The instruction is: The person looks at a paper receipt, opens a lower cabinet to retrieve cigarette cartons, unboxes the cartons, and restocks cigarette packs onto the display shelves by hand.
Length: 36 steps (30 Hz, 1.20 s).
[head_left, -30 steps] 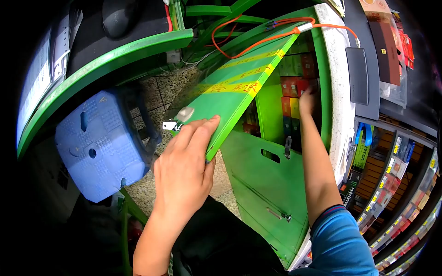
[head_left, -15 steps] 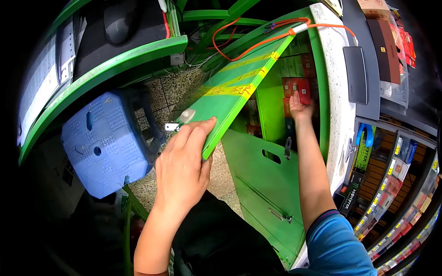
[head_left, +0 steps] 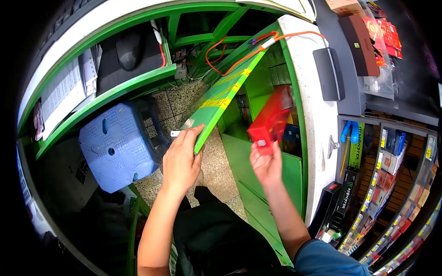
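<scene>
My left hand (head_left: 180, 158) grips the lower edge of a raised green lid (head_left: 220, 99) with yellow tape strips on it. A long red box (head_left: 270, 120) is in my right hand (head_left: 268, 163), the fingers at its near end; it is tilted and slightly blurred, outside the opening of the green cabinet (head_left: 297, 133). Behind the box, stacked small packs show partly on the cabinet shelf. Below the opening a green door panel (head_left: 253, 184) hangs down. An orange cable (head_left: 299, 34) runs over the lid's top end.
A blue stool (head_left: 117, 146) stands on the speckled floor at the left. Above it, a green-edged shelf (head_left: 115, 92) holds papers (head_left: 62, 99) and a black mouse (head_left: 129, 51). On the right are a white counter edge (head_left: 307, 78), a dark device (head_left: 328, 74) and racks of small packs (head_left: 384, 181).
My right hand has come out of the cabinet toward me with the red box. The view has shifted, and my left hand still holds the lid's edge.
</scene>
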Tool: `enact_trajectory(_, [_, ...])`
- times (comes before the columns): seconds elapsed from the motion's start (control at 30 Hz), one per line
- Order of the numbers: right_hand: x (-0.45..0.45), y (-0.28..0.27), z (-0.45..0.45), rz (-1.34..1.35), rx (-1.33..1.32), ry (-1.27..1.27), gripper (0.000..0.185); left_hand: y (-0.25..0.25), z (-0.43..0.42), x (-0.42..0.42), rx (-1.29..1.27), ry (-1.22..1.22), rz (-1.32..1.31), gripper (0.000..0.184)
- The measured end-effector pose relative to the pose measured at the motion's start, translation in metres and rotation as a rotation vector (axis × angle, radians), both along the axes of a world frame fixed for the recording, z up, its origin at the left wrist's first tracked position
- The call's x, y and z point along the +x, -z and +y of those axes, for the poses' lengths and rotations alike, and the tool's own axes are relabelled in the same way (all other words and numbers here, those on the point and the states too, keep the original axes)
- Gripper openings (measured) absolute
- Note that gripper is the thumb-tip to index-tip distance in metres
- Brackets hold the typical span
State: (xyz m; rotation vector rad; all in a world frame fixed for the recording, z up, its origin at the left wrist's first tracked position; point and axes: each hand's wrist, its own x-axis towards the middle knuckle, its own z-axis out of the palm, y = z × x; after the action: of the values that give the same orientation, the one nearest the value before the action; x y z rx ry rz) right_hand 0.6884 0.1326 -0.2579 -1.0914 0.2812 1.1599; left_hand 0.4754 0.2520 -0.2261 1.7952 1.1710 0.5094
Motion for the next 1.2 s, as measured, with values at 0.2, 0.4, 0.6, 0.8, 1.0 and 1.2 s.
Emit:
enact_trajectory(0.2, [-0.056,-0.025,-0.080,0.066,-0.230,-0.306,0.035,0.002,-0.008,0.005,0.000,-0.023,-0.025,0.040])
enact_trajectory(0.4, [-0.057,-0.060,-0.215,-0.305,-0.403,-0.816,0.036,-0.007,-0.052,0.044,-0.203,0.040,-0.076,0.064])
enact_trajectory(0.6, [-0.058,-0.112,-0.263,-0.788,-0.732,-1.388,0.045,-0.004,-0.101,0.148,-0.125,0.139,-0.053,0.063])
enact_trajectory(0.8, [-0.034,-0.124,-0.285,-0.769,-0.658,-1.446,0.046,-0.012,-0.136,0.230,-0.232,0.228,-0.193,0.070])
enact_trajectory(1.0, [-0.023,-0.128,-0.302,-0.957,-0.784,-1.253,0.047,-0.016,-0.144,0.237,-0.485,0.166,-0.305,0.071])
enact_trajectory(1.2, [-0.001,-0.178,-0.318,-0.929,-0.619,-0.947,0.045,-0.023,-0.131,0.228,-0.582,0.111,-0.416,0.061])
